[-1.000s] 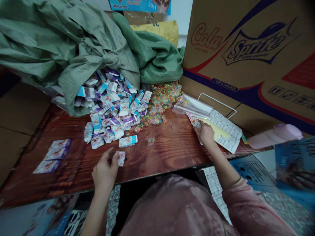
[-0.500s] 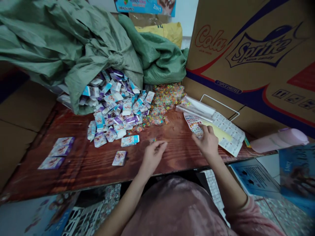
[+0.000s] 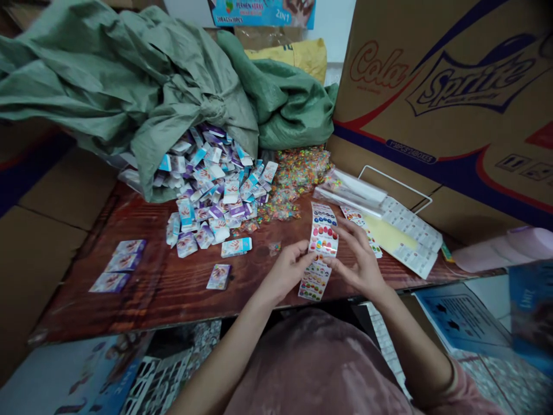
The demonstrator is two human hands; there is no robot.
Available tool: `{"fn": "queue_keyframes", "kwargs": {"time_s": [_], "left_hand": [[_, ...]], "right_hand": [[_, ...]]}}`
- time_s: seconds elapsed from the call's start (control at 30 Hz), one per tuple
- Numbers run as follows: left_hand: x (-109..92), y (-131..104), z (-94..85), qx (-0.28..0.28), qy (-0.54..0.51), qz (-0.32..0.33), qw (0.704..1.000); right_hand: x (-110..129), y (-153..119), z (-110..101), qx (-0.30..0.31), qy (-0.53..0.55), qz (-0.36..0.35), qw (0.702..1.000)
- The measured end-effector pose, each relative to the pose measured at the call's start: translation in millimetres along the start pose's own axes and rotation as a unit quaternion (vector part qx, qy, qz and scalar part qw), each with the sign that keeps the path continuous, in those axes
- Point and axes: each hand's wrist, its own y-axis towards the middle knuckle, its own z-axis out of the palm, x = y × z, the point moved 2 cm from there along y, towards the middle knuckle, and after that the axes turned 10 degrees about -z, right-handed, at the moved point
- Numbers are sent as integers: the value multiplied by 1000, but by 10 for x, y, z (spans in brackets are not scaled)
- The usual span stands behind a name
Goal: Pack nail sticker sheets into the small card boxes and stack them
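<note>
A long strip of colourful stickers stands tilted above the near edge of the table, between my hands. My left hand pinches its left edge between thumb and fingers. On the other side my right hand holds the right edge, its thumb on the front and its fingers curved along the side. A small clear packet of candy lies just beyond my left hand. Further left are a closed small printed box and a flat small box.
A green sack spills a heap of small boxes, beside a pile of candy packets. Several boxes lie at left. Sticker sheets, a pink bottle and a large carton are at right.
My right hand has brought a sticker strip from the sheets at right toward the middle. My left hand has moved right and taken its left edge.
</note>
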Motion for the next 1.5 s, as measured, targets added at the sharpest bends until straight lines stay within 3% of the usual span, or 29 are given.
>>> {"fn": "queue_keyframes", "kwargs": {"time_s": [0.07, 0.13, 0.27, 0.3, 0.33, 0.4, 0.47, 0.5, 0.6, 0.67, 0.87, 0.97, 1.07, 1.2, 1.43, 1.5], "left_hand": [[-58, -73, 40, 17, 35, 15, 999], [-88, -108, 55, -6, 56, 32, 998], [-72, -138, -41, -199, 99, 78, 972], [-57, -146, -63, -223, 119, 89, 964], [-34, -150, -75, -215, 134, 88, 963], [36, -150, -73, -133, 117, 42, 983], [102, -155, -60, -61, 53, -21, 997], [117, -159, -59, -53, 24, -34, 998], [91, -168, -77, -78, 13, -5, 997], [51, -172, -89, -79, 36, 16, 996], [118, -161, -120, -91, 21, -21, 995], [217, -152, -115, -70, 19, -54, 996], [256, -154, -136, -86, -34, -65, 994], [201, -174, -188, -108, -98, -65, 987], [105, -261, -232, -29, -96, -78, 992], [136, -261, -233, -39, -82, -82, 992]], "right_hand": [[5, 86, -9, 39, 64, -9, 997], [45, 116, 18, 38, 121, 12, 992], [120, 96, 84, -55, 206, 129, 968], [125, 89, 98, -76, 229, 163, 957], [124, 82, 109, -95, 246, 190, 946], [109, 67, 112, -134, 233, 204, 941], [106, 48, 105, -150, 162, 153, 963], [115, 37, 109, -137, 124, 111, 976], [181, -3, 163, -47, 87, 4, 995], [235, -22, 203, -16, 115, -10, 993], [246, -43, 271, -88, 174, 80, 978], [187, -84, 275, -117, 116, 43, 985], [193, -127, 295, -61, 75, -51, 994], [277, -147, 339, 19, 92, -56, 994], [308, -132, 401, 8, 101, -33, 994], [281, -151, 428, 9, 98, -35, 994]]}}
